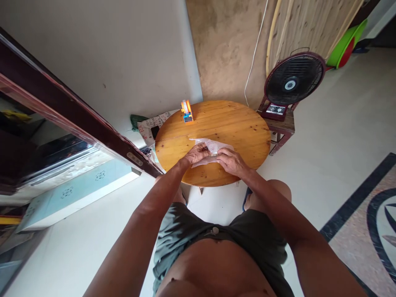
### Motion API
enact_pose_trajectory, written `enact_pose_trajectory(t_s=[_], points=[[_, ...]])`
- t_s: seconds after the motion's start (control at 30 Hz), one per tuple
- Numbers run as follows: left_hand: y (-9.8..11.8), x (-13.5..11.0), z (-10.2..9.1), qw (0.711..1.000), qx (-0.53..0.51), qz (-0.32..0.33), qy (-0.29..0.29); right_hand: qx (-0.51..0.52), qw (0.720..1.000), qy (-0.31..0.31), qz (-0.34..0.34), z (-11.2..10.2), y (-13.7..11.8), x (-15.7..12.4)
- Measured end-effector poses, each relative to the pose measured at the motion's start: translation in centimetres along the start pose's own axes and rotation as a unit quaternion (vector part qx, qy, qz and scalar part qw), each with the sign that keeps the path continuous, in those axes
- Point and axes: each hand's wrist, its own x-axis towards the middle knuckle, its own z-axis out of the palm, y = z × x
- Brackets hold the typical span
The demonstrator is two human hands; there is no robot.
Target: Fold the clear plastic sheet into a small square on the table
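Observation:
A crinkled, whitish see-through plastic sheet (216,145) lies on the round wooden table (229,119), close to the table's near side. My left hand (197,154) has its fingers curled onto the left part of the sheet. From the right, my right hand (232,161) pinches the sheet's near edge, its fingertips close to those of the left. Something small and narrow seems to lie under the fingers between the hands, too small to make out. Toward the table's back left stands an orange and blue tape dispenser (187,112), apart from both hands.
An electric fan (291,84) stands on a small wooden stool (283,128) right of the table. Left are a printed cardboard piece (159,121) and a dark door frame (93,128). A white cord (256,49) hangs behind the table, before a wooden board (225,49).

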Motion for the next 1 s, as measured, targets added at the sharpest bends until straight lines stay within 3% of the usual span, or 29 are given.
enact_pose_trajectory(t_s=[0.13,0.33,0.53,0.6,0.7,1.0], points=[[1.1,0.2,-0.3,1.000,-0.015,-0.004,-0.025,-0.016,1.000,0.012,0.013,0.0,0.3,1.0],[2.9,0.6,-1.2,0.988,0.147,0.011,-0.051,-0.001,0.997,0.002,0.071,-0.3,0.9,2.3],[5.2,0.5,-2.7,0.966,0.223,0.016,-0.129,-0.032,0.989,-0.035,0.139,-0.5,1.4,3.5],[5.7,0.3,-2.9,0.958,0.250,-0.014,-0.139,-0.045,0.986,-0.042,0.153,-0.4,1.4,3.7],[6.0,0.2,-2.8,0.959,0.244,-0.046,-0.137,-0.054,0.983,-0.050,0.170,-0.4,1.4,4.1],[4.5,1.2,-2.6,0.985,0.153,0.015,-0.078,-0.050,0.965,-0.071,0.247,-0.2,1.8,5.0]])
